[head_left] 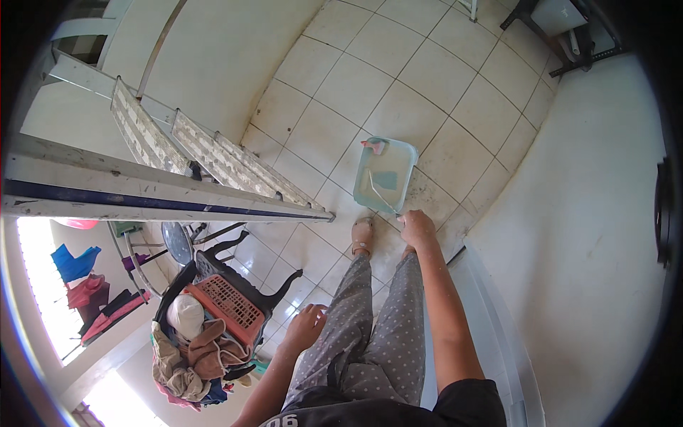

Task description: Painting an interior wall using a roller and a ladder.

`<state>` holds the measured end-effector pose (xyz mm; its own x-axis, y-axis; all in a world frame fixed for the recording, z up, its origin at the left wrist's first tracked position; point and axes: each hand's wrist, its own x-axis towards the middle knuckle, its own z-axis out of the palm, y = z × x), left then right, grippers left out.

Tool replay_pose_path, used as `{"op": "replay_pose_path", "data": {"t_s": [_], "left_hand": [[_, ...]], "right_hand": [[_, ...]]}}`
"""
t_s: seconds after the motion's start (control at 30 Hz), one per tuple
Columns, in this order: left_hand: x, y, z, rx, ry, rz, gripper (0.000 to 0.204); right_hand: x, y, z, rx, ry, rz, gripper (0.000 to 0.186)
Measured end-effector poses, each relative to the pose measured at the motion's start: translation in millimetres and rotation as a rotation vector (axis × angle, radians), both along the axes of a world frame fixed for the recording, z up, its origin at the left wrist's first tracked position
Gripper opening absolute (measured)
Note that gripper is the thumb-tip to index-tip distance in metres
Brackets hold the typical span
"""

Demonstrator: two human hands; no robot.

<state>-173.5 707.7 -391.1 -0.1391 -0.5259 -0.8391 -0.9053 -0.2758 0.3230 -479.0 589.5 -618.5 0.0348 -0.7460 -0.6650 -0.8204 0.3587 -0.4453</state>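
2 bare hands are visible in the head view. The right hand (418, 229) is stretched forward, its fingers closed around the grip end of a thin wire-framed tool (379, 192); the fingers hide the handle. The tool's frame slopes down into a pale green tray (411, 171), which stands on the floor just ahead of the feet. A teal patch shows beside the wire; whether it is a roller head or the bare tray bottom cannot be told. Also in the tray, at the far left corner, is 1 small pink-red item (374, 146), too small to identify.

The left hand (307, 327) is empty, fingers loosely curled and partly spread, beside the left leg of the grey dotted trousers (338, 309). 1 tan shoe (362, 235) is clearly visible; the other is mostly hidden behind the right hand and forearm.

The floor (341, 89) is of light square tiles with dark joints and scattered marks. At left stands a ladder (153, 198), its white rail carrying 1 dark blue stripe, its treads stained. Nearer, a dark chair (249, 279) bears an orange basket (226, 302) and heaped clothes (206, 349). At far right top is a dark metal rack (605, 46).
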Motion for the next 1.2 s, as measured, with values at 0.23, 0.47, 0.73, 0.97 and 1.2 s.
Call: {"op": "replay_pose_path", "data": {"t_s": [0.23, 0.47, 0.73, 0.97, 1.2], "left_hand": [[11, 9, 6, -0.014, 0.003, -0.004, 0.029], [22, 2, 6, -0.035, 0.059, 0.009, 0.028], [54, 4, 25, -0.089, 0.058, -0.004, 0.029], [106, 4, 19, -0.119, 0.025, 0.086, 0.031], [118, 7, 14, -0.135, 0.007, 0.098, 0.031]], "right_hand": [[-7, 14, 50, -0.057, 0.018, 0.057, 0.024], [-1, 30, 19, -0.051, 0.147, 0.051, 0.013], [33, 19, 73, -0.171, 0.072, 0.089, 0.017], [20, 28, 114, -0.067, -0.006, -0.007, 0.021], [50, 23, 60, -0.081, 0.102, 0.001, 0.015]]}}
